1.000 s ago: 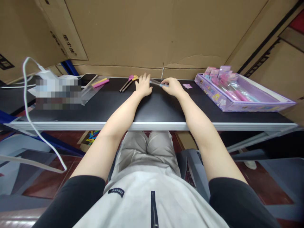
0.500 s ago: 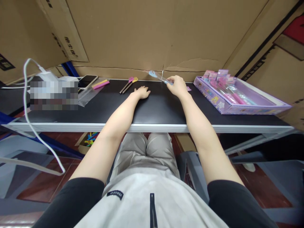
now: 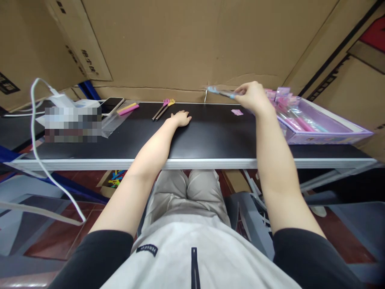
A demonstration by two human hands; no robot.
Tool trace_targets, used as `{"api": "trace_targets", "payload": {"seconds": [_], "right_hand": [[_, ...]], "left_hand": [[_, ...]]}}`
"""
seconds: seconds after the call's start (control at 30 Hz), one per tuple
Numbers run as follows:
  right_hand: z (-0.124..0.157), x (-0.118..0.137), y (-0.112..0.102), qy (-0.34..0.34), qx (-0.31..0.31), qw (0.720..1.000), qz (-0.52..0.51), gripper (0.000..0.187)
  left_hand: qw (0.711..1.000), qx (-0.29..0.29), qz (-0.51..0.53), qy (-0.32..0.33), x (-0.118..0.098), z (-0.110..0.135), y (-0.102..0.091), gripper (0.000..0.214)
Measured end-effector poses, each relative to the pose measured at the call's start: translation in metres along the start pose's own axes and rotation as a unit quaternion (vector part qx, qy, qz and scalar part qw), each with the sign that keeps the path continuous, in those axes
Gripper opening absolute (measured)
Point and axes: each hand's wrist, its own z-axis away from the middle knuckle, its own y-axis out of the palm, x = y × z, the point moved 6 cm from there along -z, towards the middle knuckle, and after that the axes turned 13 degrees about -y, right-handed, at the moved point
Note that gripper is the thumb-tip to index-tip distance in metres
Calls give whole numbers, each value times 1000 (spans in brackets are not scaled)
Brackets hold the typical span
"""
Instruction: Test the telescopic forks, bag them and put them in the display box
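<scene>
My right hand [image 3: 251, 96] is closed around the handle end of a blue back scratcher [image 3: 221, 92], which seems to be in a clear wrapper. Its claw-shaped head points left, above the far edge of the black tabletop [image 3: 210, 136]. Flat on the tabletop lies my left hand [image 3: 181, 119], fingers stretched out and holding nothing. Just left of it are a pink-headed back scratcher [image 3: 162, 107] and a yellow-headed back scratcher [image 3: 168, 106] with dark rods. Beside my right forearm stands a purple display box [image 3: 325, 138] with several wrapped pink and blue pieces.
A small pink card [image 3: 237, 112] lies near the back. To the left are yellow and pink tubes [image 3: 128, 109] on a clear bag [image 3: 112, 124], a phone [image 3: 112, 105] and a white cable [image 3: 33, 120]. Cardboard [image 3: 180, 44] walls the back.
My right hand has moved right with the blue back scratcher, toward the purple box. The pink card now shows fully. My left hand stays in place.
</scene>
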Motion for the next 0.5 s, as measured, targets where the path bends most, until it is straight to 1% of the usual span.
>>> {"api": "trace_targets", "payload": {"seconds": [0.07,0.1,0.2,0.23,0.27,0.33,0.37,0.43,0.5], "right_hand": [[12,-9,-25,43,-16,998,38,38],[20,-18,-37,75,-27,995,56,37],[41,-55,-68,182,-86,975,99,42],[47,-69,-74,216,-105,965,101,43],[52,-82,-79,233,-131,958,103,42],[59,-106,-83,260,-173,943,117,44],[61,-116,-83,268,-181,938,126,45],[63,-134,-78,281,-168,936,129,47],[64,-148,-70,298,-127,938,128,50]], "left_hand": [[1000,2,-2,-2,0,0,0,63],[1000,1,-2,-1,0,0,0,63],[1000,-6,1,9,-1,-1,0,62],[1000,-8,2,11,-2,-1,0,62],[1000,-8,2,11,-2,-1,0,62],[1000,-5,2,6,-1,-1,0,63],[1000,-3,2,4,-1,-1,0,63],[1000,0,2,2,-1,-1,0,64],[1000,-1,2,3,-1,-1,0,64]]}}
